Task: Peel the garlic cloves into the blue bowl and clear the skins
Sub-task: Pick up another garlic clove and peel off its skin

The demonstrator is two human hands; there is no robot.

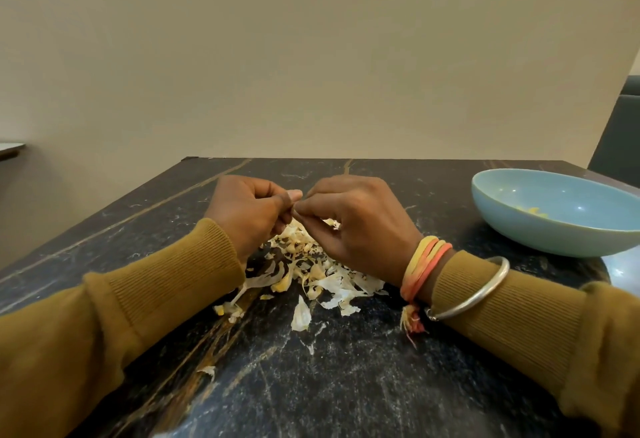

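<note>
Mid-peel, by the look of things. Pinching fingertip to fingertip with the left hand (pixel 249 212) and the right hand (pixel 356 226), both curled tight and raised just above the heap of skins (pixel 322 271) on the table (pixel 346 385). Closed on something small, most likely a clove, though hidden behind the fingers and not to be made out; no telling how much skin remains on it.

Hold firm with the left, yet not so hard as to bruise. Slip the right thumbnail under a loose edge, ideally at the root end, and pull along the length rather than across. Turn a little after each strip. Expect thin, papery, clinging skin: rub off between finger and thumb instead of flicking.

Stay low over the heap, to drop scraps there and not add to the stray skin (pixel 300 314) lying nearer the body. Mind the right sleeve (pixel 502 299) and the wrist threads (pixel 424 264), just beside the heap and likely to drag bits along.

Once bare, carry across to the blue bowl (pixel 519 233), standing well apart to the right, with a few yellowish pieces (pixel 531 212) already inside, probably peeled garlic. Shed any clinging skin first. Leave sweeping until the end, gathering strays toward the heap.
</note>
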